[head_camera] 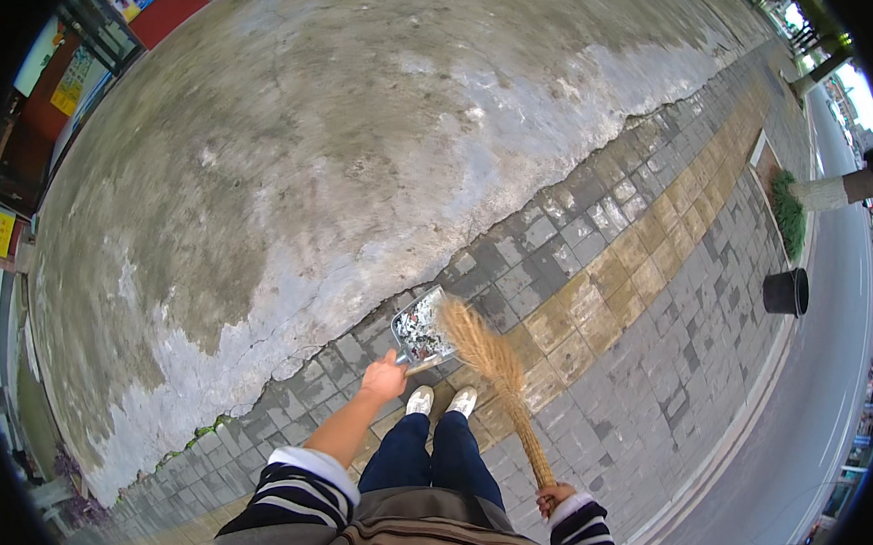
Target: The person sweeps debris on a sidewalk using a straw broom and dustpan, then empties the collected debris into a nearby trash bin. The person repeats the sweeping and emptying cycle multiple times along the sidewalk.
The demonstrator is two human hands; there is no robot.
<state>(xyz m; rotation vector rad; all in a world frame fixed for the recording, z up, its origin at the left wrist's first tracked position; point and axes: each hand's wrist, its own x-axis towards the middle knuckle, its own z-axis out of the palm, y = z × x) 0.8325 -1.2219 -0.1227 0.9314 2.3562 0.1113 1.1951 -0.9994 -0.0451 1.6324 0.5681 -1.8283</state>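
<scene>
My left hand (384,377) grips the short handle of a metal dustpan (402,327), just ahead of my shoes. White paper scraps and dark bits of litter (421,331) lie spread inside the pan. My right hand (554,497), low and to the right, is closed around the woven handle of a straw broom (507,388). The broom slants up and left from that hand. Its bristle end covers the right edge of the dustpan, so I cannot tell whether the bristles touch the pan.
Grey paving with a yellow tactile strip (576,346) runs diagonally beneath my white shoes (419,399). Rough, cracked concrete (314,227) borders it. At right, a black bucket (785,292) stands by the curb, near a tree trunk (836,192) with green plants (786,210). Beyond lies the road (832,308).
</scene>
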